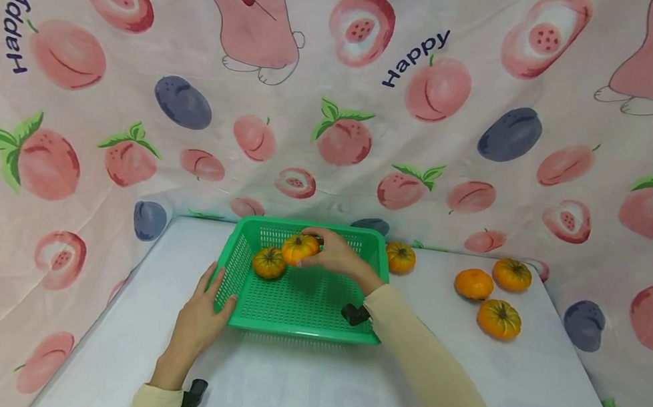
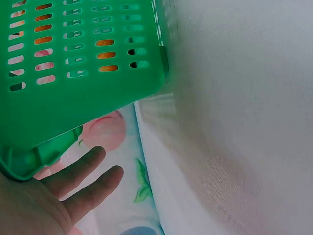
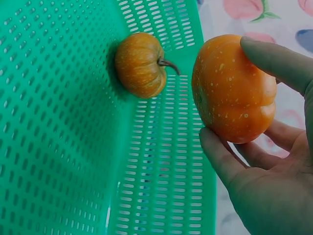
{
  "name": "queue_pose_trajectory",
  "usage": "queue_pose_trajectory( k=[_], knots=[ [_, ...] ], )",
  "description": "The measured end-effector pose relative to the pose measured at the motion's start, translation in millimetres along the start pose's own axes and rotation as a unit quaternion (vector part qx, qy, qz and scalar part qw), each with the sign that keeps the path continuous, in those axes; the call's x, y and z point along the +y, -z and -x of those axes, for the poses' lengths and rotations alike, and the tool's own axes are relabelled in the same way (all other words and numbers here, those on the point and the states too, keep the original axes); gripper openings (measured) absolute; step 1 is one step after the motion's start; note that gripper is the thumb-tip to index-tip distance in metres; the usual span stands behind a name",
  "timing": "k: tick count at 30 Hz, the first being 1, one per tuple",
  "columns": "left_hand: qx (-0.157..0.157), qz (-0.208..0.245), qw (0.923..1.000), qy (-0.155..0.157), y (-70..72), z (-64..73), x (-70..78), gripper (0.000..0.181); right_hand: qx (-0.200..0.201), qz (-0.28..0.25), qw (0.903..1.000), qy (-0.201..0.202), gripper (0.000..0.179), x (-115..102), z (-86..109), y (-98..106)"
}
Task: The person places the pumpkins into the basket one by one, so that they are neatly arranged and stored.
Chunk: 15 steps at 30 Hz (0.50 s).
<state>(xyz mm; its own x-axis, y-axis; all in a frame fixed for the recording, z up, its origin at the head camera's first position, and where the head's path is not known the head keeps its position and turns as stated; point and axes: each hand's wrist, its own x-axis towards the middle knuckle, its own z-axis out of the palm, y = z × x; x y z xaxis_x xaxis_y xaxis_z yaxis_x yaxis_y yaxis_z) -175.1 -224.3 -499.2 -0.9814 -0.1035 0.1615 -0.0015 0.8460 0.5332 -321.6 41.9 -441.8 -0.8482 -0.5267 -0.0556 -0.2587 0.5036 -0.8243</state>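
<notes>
A small orange pumpkin (image 3: 230, 88) is gripped between the thumb and fingers of my right hand (image 1: 335, 253), held up over the inside of a green plastic basket (image 1: 302, 331). Another small pumpkin (image 1: 268, 263), with a curved stem, lies in the basket toward its left back corner; the right wrist view shows it beside the perforated wall. My left hand (image 1: 201, 317) is at the basket's left side, its fingers spread along the rim. In the left wrist view two straight fingers (image 2: 95, 193) show below the basket's edge.
Right of the basket, one pumpkin (image 1: 401, 258) sits close by its back corner. Farther right on the white table (image 1: 304, 396) lie three more: a back one (image 1: 512, 275), a left one (image 1: 473, 284) and a front one (image 1: 499, 319). A fruit-printed cloth (image 1: 289, 105) hangs behind.
</notes>
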Motion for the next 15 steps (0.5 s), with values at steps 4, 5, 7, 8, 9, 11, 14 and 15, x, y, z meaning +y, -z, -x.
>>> queue_pose_trajectory(
  k=[4,5,7,8,9,11,14,15],
  knots=[
    [-0.003,0.001,1.0,0.003,1.6,-0.3,0.9,0.069,0.005,-0.005,0.9999,-0.011,0.072,3.5,-6.5,-2.8],
    [-0.004,0.002,1.0,0.003,2.0,-0.1,1.4,0.069,0.007,-0.007,0.9999,-0.014,0.072,4.6,-8.2,-3.4],
    [-0.004,0.001,1.0,0.004,2.5,0.4,2.2,0.068,0.009,-0.009,0.9997,-0.019,0.073,7.1,-11.3,-4.7],
    [-0.004,0.001,1.0,0.003,2.8,0.8,2.6,0.068,0.01,-0.009,0.9997,-0.021,0.073,8.5,-12.9,-5.5],
    [-0.003,0.001,1.0,0.003,3.1,1.2,3.1,0.068,0.012,-0.009,0.9996,-0.023,0.073,10.0,-14.6,-6.4],
    [0.0,0.001,1.0,0.0,3.6,1.9,3.8,0.067,0.014,-0.004,0.9995,-0.029,0.074,12.8,-17.4,-8.3],
    [0.007,0.0,1.0,-0.005,3.4,2.4,3.9,0.067,0.013,0.006,0.9994,-0.032,0.074,16.8,-20.6,-11.1],
    [0.01,0.0,0.9999,-0.006,3.0,2.5,3.9,0.067,0.012,0.008,0.9993,-0.034,0.073,17.7,-21.1,-12.0]
  ],
)
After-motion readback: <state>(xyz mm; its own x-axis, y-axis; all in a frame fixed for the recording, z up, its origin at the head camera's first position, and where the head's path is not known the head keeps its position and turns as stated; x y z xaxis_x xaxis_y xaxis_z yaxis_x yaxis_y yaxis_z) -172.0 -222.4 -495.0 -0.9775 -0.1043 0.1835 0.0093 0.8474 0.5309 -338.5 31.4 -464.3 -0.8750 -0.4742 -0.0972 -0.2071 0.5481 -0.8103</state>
